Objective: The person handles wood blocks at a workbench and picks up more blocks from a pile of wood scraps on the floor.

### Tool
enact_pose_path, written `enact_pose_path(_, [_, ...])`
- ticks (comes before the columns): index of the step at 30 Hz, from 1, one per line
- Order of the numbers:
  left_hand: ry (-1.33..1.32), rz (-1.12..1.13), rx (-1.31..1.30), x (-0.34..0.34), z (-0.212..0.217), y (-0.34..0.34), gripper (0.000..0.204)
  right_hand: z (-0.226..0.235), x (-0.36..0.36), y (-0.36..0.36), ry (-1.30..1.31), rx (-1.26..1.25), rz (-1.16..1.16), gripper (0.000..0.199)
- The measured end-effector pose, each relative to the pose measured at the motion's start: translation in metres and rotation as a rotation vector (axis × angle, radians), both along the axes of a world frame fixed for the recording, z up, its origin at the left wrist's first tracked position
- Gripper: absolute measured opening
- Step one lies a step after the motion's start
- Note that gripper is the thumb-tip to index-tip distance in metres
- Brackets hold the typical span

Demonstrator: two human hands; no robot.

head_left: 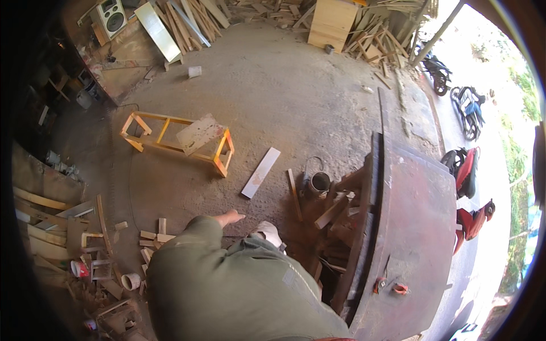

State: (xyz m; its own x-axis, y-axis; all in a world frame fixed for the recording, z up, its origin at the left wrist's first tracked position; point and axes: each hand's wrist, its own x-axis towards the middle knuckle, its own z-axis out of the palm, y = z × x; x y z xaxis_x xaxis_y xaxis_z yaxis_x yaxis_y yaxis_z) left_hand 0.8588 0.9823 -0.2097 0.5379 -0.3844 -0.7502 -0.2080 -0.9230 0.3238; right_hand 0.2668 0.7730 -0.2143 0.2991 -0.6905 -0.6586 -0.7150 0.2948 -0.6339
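Note:
My left hand reaches out from an olive sleeve over the concrete floor, fingers stretched toward the right and holding nothing. A pale rounded shape pokes out past the olive cloth just right of it; I cannot tell whether it is a hand. Nearest on the floor are a white plank, a thin wood strip and a metal can. Small wood offcuts lie to the left of my arm.
A yellow wooden frame lies on the floor with a plywood board on it. A big rusty metal slab stands at right, with scrap wood beside it. Lumber piles and a wooden cabinet line the back. Motorbikes are parked outside.

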Motion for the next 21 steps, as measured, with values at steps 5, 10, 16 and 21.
enact_pose_path(5, [0.187, 0.186, -0.114, 0.022, -0.003, 0.072, 0.060, 0.067, 0.130, -0.062, -0.131, 0.169, -0.044, 0.050])
enact_pose_path(10, [0.190, 0.221, 0.114, -0.012, 0.087, 0.133, 0.063, 0.079, 0.165, -0.104, 0.139, 0.198, 0.058, 0.050])
enact_pose_path(16, [0.409, 0.278, 0.306, -0.034, 0.167, 0.228, 0.062, 0.053, 0.235, -0.161, 0.269, 0.222, 0.119, 0.053])
enact_pose_path(21, [0.439, 0.391, 0.294, 0.003, 0.149, 0.189, 0.061, 0.010, 0.351, -0.262, 0.361, 0.152, 0.329, 0.056])
